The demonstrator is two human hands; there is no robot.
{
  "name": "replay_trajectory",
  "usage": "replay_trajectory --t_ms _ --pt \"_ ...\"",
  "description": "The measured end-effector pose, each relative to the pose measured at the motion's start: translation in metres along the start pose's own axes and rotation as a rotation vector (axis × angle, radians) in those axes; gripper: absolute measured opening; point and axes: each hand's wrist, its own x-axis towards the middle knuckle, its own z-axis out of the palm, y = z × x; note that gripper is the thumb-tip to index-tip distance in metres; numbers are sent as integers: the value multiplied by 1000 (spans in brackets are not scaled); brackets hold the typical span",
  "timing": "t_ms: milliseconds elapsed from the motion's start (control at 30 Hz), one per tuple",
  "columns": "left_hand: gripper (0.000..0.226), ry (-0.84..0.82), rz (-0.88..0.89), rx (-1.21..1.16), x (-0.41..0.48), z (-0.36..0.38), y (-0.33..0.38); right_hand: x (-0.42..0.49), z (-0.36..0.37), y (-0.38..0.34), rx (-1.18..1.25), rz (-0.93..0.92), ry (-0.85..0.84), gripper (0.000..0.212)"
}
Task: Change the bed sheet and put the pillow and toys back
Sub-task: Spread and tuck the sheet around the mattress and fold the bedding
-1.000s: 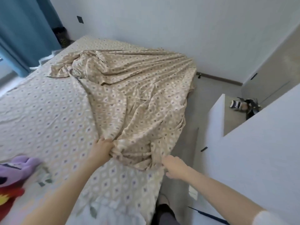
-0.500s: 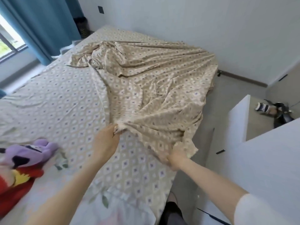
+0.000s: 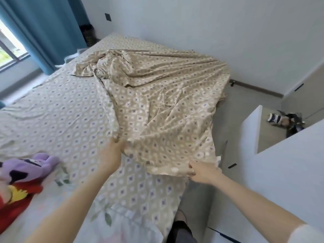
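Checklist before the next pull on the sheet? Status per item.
1. Left hand grips the sheet: ok.
2. Right hand pinches its near edge: ok.
3. Sheet lies flat: not ok, folded over and bunched.
4. Plush toys lie apart from the bunched part: ok.
5. Far end free of snags: cannot tell.

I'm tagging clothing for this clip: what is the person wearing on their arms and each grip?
The left grip and right grip are bare: no gloves, rings or watch visible. The left arm is uncovered as far as it shows; the right arm is uncovered up to a white sleeve near the frame's corner.
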Motion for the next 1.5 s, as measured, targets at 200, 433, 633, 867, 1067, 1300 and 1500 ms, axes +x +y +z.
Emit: replay_trajectory --t_ms 200,433,633,867,1067,1300,1500 --pt "27 -116 256 379 -7 21 36 -12 -10 28 -85 67 -150 24" --pt "52 -152 329 499 -17 25 47 -28 -10 33 18 54 -42 33" --pt "65 -32 179 208 -8 4 24 -53 -29 40 22 224 -89 101" --pt "31 190 209 -79 4 -73 53 -131 -147 25 -61 446 -130 124" --pt "14 235 193 -128 -5 -135 70 -185 -176 10 -245 548 319 43" --pt "20 379 204 -220 -28 -156 76 -211 -172 2 -225 606 431 32" --pt "9 253 240 -135 -27 -142 62 -205 -133 -3 -153 637 635 28"
